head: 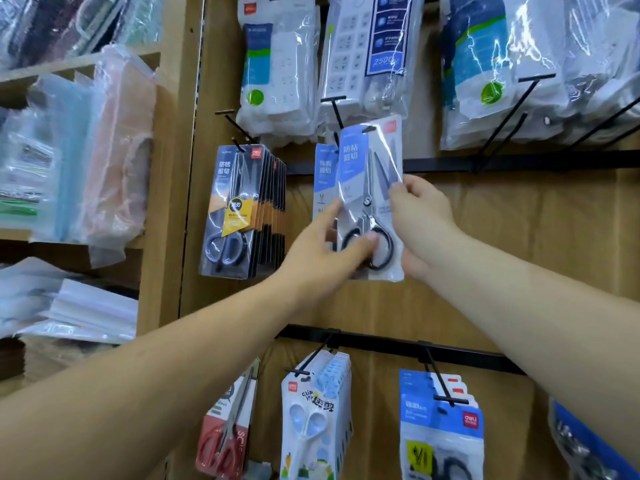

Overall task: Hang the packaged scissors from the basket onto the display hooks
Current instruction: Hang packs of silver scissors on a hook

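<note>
While the left hand (332, 247) grips the pack (367, 181) low down and the right hand (420, 216) pinches its side edge, just under the hook (335, 107), its top slot (369, 129) wants raising to the hook tip, then sliding straight back.

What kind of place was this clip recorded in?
Probably a stationery shop's display wall: scissors packs hang in rows on black hooks, bagged power strips hang above, and the left hand and right hand hold one more pack at a hook.
</note>
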